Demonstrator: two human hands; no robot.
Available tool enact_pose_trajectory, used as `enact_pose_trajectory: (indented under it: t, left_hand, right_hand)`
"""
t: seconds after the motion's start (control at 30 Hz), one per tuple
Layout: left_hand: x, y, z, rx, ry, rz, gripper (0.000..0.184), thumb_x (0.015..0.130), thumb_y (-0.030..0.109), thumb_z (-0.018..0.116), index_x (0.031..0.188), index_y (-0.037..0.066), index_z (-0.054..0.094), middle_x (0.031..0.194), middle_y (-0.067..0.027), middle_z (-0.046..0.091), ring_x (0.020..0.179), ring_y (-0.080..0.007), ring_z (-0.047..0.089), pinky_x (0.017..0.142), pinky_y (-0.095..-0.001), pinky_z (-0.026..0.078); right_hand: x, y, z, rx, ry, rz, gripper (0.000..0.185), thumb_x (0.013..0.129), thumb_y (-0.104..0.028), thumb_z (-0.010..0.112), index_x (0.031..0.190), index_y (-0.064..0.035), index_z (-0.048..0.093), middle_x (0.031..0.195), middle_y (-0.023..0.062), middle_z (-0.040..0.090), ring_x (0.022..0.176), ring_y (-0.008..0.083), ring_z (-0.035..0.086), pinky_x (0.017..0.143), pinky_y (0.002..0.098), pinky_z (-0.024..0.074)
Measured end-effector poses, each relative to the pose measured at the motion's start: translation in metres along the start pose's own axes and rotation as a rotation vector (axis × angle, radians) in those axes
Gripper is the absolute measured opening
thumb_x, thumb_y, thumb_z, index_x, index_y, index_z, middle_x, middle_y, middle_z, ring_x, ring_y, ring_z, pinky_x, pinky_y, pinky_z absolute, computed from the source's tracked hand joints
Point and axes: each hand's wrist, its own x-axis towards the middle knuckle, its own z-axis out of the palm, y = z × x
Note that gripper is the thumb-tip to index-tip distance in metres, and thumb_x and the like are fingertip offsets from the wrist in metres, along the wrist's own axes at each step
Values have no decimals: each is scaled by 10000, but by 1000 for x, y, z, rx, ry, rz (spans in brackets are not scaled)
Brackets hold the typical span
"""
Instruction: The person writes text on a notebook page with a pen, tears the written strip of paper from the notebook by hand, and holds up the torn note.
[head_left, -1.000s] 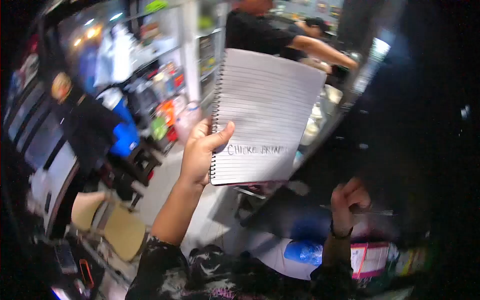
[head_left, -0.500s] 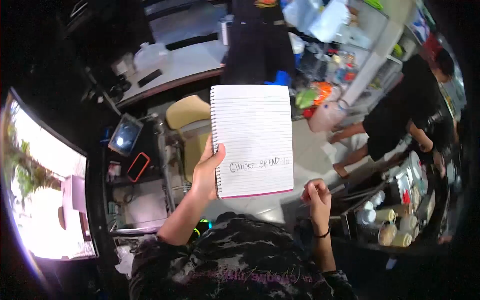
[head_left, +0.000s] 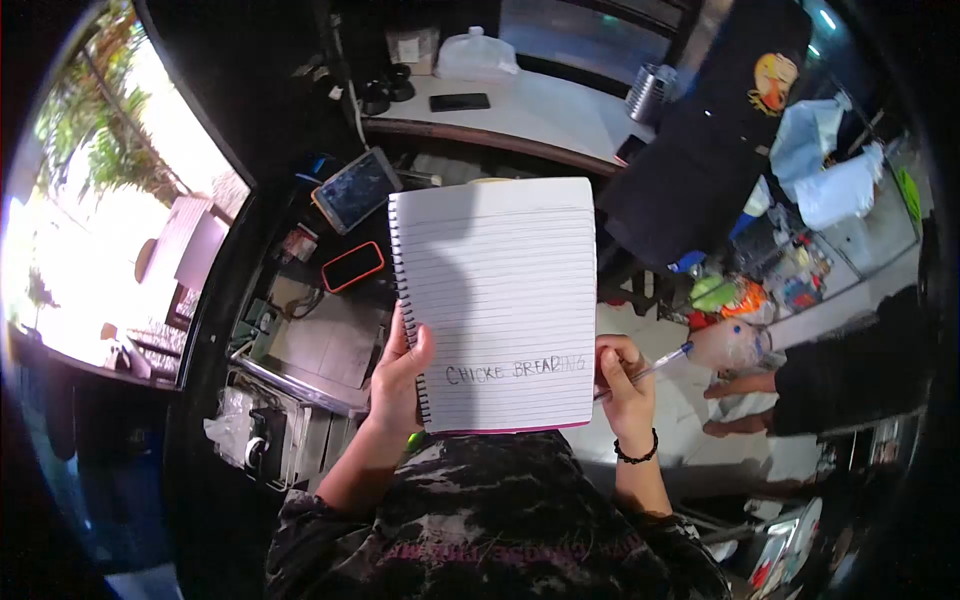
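Note:
My left hand (head_left: 400, 380) grips a spiral notebook (head_left: 500, 290) by its wired left edge, thumb on the page. The lined page faces me, with "CHICKE BREADING" handwritten near the bottom, its last letters fainter. At the notebook's lower right edge, my right hand (head_left: 627, 388) is closed on a pen (head_left: 660, 363), which points out to the right. Some of its fingertips are hidden behind the notebook's edge. A dark bracelet circles the right wrist.
An orange-edged phone (head_left: 353, 267) and a tablet (head_left: 357, 189) lie left beyond the notebook. Past them is a white counter (head_left: 550, 110) with a dark phone (head_left: 459, 102) and a plastic jug (head_left: 476, 55). A person in black (head_left: 700, 150) stands ahead; another person's legs (head_left: 745, 388) show at right.
The view has swung leftward, bringing the window and counter further in. My right hand has come up to the notebook's lower right edge, and the pen now shows clearly.

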Motion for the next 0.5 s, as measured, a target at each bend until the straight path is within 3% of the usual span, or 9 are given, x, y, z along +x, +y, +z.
enact_pose_trajectory:
  t: [0.07,0.23,0.27,0.4,0.47,0.5]
  left_hand:
    - [2,-1,16,137,129,-4,444,911,88,435,1337,83,308,977,15,457,857,-67,432,791,-217,356]
    - [34,-69,-7,369,187,-124,499,897,167,488,1348,89,289,1196,-32,445,1055,-127,422,896,-263,336]
    - [38,-88,-17,130,153,-150,504,896,177,495,1346,86,287,1216,-41,439,1075,-129,416,907,-271,335]
    - [47,-125,-32,64,356,-197,518,878,166,527,1334,69,302,1199,-56,466,1066,-139,436,903,-281,350]
    - [50,-157,-78,329,286,-262,534,842,132,582,1307,40,337,1140,-61,511,1021,-146,479,877,-281,380]
    - [44,-159,-81,318,338,-245,534,842,132,582,1307,40,337,1140,-61,511,1021,-146,479,877,-281,380]
  right_hand:
    - [15,3,-4,78,-62,65,254,926,-231,463,916,12,535,612,25,514,494,71,452,439,190,316]
    - [76,43,-61,79,-271,558,372,919,-368,445,835,-25,561,522,-15,473,342,48,331,354,179,233]
    - [85,43,-56,4,-181,635,333,908,-347,479,767,-55,556,515,-28,465,320,44,307,338,180,221]
    - [113,93,-84,-127,-334,739,228,877,-233,552,707,-84,526,505,-52,453,321,27,317,309,185,220]
    - [124,119,-89,-171,-469,745,226,875,-221,556,695,-92,507,504,-56,443,325,25,315,308,192,216]
    - [132,132,-87,-173,-519,770,226,875,-221,556,695,-92,507,504,-56,443,325,25,315,308,192,216]
